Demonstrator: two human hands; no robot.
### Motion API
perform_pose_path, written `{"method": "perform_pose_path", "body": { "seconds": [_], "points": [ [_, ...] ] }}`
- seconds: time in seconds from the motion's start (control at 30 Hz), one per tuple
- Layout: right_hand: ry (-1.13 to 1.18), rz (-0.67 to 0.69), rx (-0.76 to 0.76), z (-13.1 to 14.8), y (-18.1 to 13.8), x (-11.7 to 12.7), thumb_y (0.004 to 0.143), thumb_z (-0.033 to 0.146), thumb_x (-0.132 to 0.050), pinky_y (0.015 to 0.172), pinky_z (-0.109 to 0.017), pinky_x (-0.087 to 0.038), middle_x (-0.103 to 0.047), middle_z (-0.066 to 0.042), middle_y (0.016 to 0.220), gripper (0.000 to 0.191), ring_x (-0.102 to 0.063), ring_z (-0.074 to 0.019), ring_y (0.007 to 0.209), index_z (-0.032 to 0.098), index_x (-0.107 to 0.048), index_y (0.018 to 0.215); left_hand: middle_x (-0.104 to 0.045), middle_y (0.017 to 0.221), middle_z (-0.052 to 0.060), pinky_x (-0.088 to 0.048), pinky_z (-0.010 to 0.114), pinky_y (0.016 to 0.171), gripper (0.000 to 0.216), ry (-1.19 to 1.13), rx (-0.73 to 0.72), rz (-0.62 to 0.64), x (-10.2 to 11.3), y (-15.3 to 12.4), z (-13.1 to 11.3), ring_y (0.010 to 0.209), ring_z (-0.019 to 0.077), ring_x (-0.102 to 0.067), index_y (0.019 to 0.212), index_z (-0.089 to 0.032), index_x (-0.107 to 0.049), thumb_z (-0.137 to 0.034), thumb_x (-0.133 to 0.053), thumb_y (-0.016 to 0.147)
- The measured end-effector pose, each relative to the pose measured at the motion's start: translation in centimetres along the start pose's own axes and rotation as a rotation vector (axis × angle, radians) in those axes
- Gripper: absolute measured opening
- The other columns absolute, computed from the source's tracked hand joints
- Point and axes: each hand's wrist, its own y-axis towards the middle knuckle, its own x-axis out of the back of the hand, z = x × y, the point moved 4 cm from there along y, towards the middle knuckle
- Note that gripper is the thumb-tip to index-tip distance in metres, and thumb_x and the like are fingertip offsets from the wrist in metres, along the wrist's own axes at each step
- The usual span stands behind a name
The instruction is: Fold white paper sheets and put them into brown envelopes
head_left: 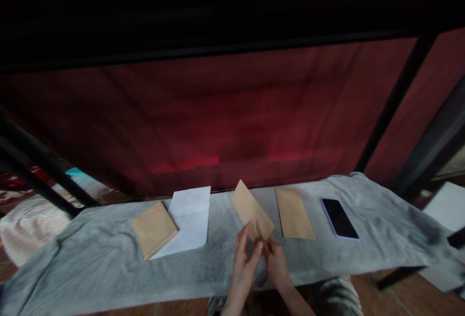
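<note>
A brown paper envelope (251, 207) is tilted above the grey cloth in front of me. My right hand (276, 263) pinches it at its lower corner. Beside that corner is my left hand (244, 261), its fingers stretched out and apart from the thumb; the thumb tip comes close to the right fingers. To the right lies another brown envelope (295, 213), flat on the cloth. On the left a stack of brown envelopes (154, 229) overlaps a creased white sheet of paper (191, 221).
Grey cloth (109, 267) covers the narrow bench. A phone (340, 218) with a dark screen lies toward its right end. Behind stands a dark red panel (247, 112) below a black beam, with a slanted black bar (395, 102) at right. Striped fabric (32, 229) is at far left.
</note>
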Motion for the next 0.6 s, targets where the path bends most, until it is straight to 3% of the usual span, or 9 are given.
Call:
{"method": "perform_pose_path", "body": {
  "seconds": [0.03,0.1,0.2,0.3,0.4,0.5,0.6],
  "points": [
    [0.208,0.001,-0.099,0.0,0.1,0.0,0.085,0.071,-0.05,0.075,-0.037,-0.058,-0.075,-0.011,0.081,0.054,-0.072,-0.0271,0.078,0.02,-0.069,0.085,-0.053,0.145,0.013,-0.049,0.038,0.103,0.061,0.016,0.021,-0.036,0.0,0.0,0.2,0.134,0.0262,-0.049,0.138,-0.02,-0.051,-0.048,-0.06,0.084],
    [0.507,-0.007,-0.295,-0.1,-0.3,-0.4,0.065,0.075,-0.071,0.078,-0.038,-0.058,-0.073,-0.008,0.074,0.056,-0.072,-0.0264,0.076,0.02,-0.065,0.074,-0.062,0.133,0.015,-0.05,0.039,0.099,0.066,-0.004,0.116,-0.074,0.1,-0.1,1.2,0.126,0.0277,-0.055,0.138,-0.017,-0.051,-0.05,-0.06,0.082],
    [0.663,0.027,-0.47,-0.3,-1.6,-1.2,0.047,0.069,-0.085,0.08,-0.039,-0.057,-0.074,-0.009,0.077,0.061,-0.072,-0.0261,0.077,0.019,-0.063,0.074,-0.073,0.092,0.008,-0.054,0.036,0.082,0.075,-0.074,0.225,-0.024,0.0,-0.4,2.7,0.088,0.0237,-0.068,0.141,-0.011,-0.048,-0.049,-0.063,0.078],
    [0.653,0.128,-0.567,-0.7,-2.7,-1.7,0.051,0.073,-0.08,0.075,-0.038,-0.057,-0.075,-0.012,0.086,0.066,-0.073,-0.026,0.077,0.017,-0.066,0.083,-0.068,0.072,0.001,-0.053,0.033,0.071,0.067,0.041,0.234,0.003,0.5,-0.6,3.3,0.068,0.0201,-0.064,0.139,-0.01,-0.05,-0.038,-0.06,0.08],
    [0.539,0.233,-0.643,-1.5,-3.2,-1.5,0.063,0.073,-0.071,0.067,-0.036,-0.057,-0.074,-0.013,0.09,0.063,-0.071,-0.0232,0.07,0.016,-0.068,0.088,-0.07,0.075,0.001,-0.053,0.031,0.073,0.055,0.242,0.251,0.061,1.2,-0.6,3.6,0.071,0.0194,-0.066,0.137,-0.012,-0.053,-0.025,-0.051,0.084],
    [0.217,0.279,-0.555,-2.0,-3.3,-0.3,0.077,0.066,-0.06,0.062,-0.037,-0.056,-0.074,-0.012,0.084,0.052,-0.069,-0.022,0.062,0.016,-0.07,0.086,-0.074,0.107,0.009,-0.052,0.03,0.087,0.051,0.443,0.244,0.11,2.1,-0.4,3.8,0.093,0.0189,-0.07,0.139,-0.015,-0.051,-0.017,-0.044,0.088],
    [-0.183,0.193,-0.124,-1.1,-3.1,1.3,0.094,0.053,-0.043,0.08,-0.041,-0.057,-0.075,-0.011,0.096,0.044,-0.072,-0.0254,0.082,0.02,-0.073,0.098,-0.067,0.128,0.012,-0.05,0.03,0.094,0.049,0.64,0.183,0.139,2.6,-0.6,4.0,0.11,0.0188,-0.067,0.139,-0.016,-0.051,-0.014,-0.04,0.091]
  ]
}}
